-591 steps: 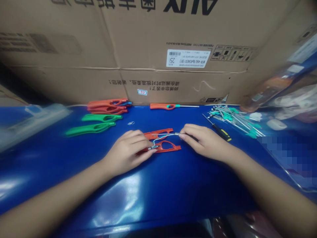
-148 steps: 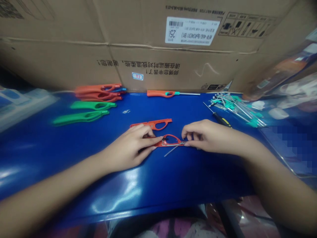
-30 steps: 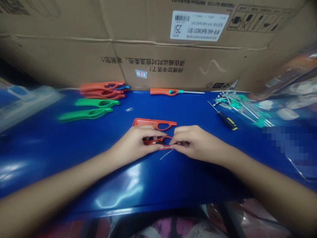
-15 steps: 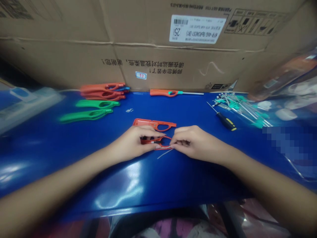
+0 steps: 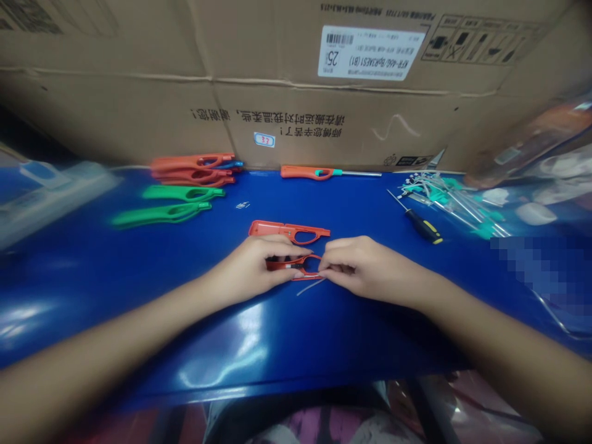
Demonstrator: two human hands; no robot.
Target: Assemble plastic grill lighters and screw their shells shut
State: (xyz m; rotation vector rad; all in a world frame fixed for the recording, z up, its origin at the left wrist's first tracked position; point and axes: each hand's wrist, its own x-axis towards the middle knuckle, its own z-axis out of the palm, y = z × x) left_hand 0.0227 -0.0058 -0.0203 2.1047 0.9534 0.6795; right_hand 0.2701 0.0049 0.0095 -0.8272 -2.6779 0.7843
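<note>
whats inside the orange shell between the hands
Inside the orange shell, a dark part and a white piece show; the left hand and right hand cover its ends from view.

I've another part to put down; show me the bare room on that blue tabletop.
Bare tabletop lies between left hand, right hand and the near edge; another patch lies between the orange lighter, loose orange half and screwdriver. It is crowded back left with green shells and orange shells, back right with the pile of metal rods.

Brown cardboard [image 5: 152, 117] is standing upright along the far edge of the blue table [image 5: 370, 345]. The glossy table is reflecting white glare [image 5: 222, 367] near its front edge.
</note>
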